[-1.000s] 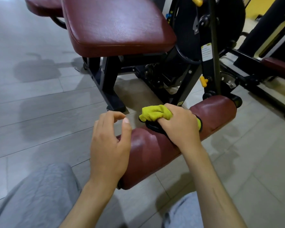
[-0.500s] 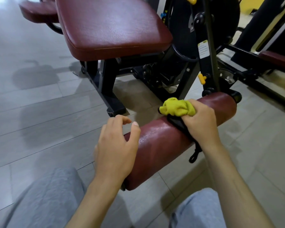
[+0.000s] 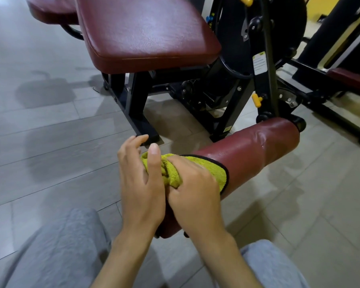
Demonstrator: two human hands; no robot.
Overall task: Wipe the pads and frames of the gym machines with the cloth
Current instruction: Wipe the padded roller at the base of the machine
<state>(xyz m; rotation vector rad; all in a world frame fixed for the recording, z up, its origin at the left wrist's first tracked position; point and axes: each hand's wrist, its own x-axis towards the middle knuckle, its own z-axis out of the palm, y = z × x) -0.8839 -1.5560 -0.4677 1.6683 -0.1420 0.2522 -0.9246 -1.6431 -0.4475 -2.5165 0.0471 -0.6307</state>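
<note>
The yellow-green cloth [image 3: 208, 170] lies draped over the near half of the maroon roller pad [image 3: 258, 150], its bunched end held in the curled grip of the right hand [image 3: 193, 188]. The left hand [image 3: 139, 183] sits just beside it, grip loose and wide, holding nothing. Beyond stand the seat pad [image 3: 143, 32] and black frame [image 3: 264, 84] on the tiled floor [image 3: 50, 142].
</note>
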